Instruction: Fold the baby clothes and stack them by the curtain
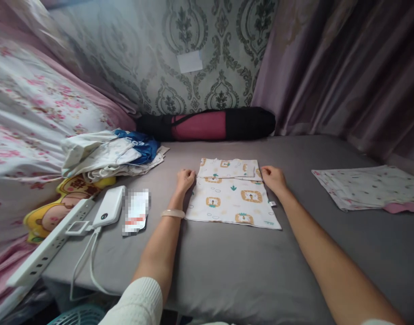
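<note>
A small white shirt (232, 203) printed with orange lions and green plants lies flat on the grey sheet. Its far part is folded over in a band that runs across the top. At the left end of this band, my left hand (186, 179) has its fingers closed in a pinch on the cloth's edge. My right hand (273, 178) pinches the opposite edge at the same height. Both fingertips are partly hidden. A pale bangle (172, 213) circles my left wrist.
Left stands a heap of clothes (105, 151), with a plush toy (46, 219), power strip (51, 243), white power bank (109, 205) and blurred phone-like object (135, 211) nearer. Folded cloth (372, 185) lies right. A black-and-pink long bag (200, 125) rests along the wall.
</note>
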`<state>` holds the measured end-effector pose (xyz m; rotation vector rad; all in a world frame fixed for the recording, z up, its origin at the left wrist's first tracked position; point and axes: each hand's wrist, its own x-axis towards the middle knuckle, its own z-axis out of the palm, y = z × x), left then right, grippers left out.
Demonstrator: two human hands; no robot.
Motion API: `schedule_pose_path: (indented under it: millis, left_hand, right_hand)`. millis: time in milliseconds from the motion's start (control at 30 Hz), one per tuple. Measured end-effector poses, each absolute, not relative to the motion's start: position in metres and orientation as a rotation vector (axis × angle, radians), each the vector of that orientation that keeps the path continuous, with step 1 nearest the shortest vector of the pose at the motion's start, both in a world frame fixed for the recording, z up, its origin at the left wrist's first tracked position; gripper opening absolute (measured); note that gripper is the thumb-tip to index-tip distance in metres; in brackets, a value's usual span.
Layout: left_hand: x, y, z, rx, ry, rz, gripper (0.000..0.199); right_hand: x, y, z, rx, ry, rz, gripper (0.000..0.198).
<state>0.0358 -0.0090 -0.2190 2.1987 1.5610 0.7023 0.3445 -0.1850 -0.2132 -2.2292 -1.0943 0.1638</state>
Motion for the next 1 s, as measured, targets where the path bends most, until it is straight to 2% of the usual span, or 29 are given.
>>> schedule_pose_path:
  millis: [133, 300, 667, 833, 1000]
  left_hand:
    - [0.034, -0.017, -0.220, 2.186, 1.630, 0.636, 0.031]
    - [0.035, -0.026, -0.212, 2.154, 1.657, 0.508, 0.030]
    - [0.040, -0.030, -0.207, 2.045, 1.623, 0.544, 0.015]
    - [0.040, -0.035, -0.211, 2.188, 1.644, 0.639, 0.013]
    - [0.040, -0.040, -0.216, 2.329, 1.687, 0.534, 0.012]
  right_hand:
    - [0.353, -0.200, -0.225, -2.393, -1.054, 0.094, 0.025]
    - [0.347, -0.202, -0.226, -2.387, -1.138, 0.166, 0.021]
    - [0.331, -0.200, -0.214, -2.499, -1.093, 0.168, 0.016]
    - [0.322, -0.205, -0.210, -2.522, -1.089, 0.178, 0.018]
    - [0.309, -0.211, -0.201, -2.577, -1.164, 0.158, 0.023]
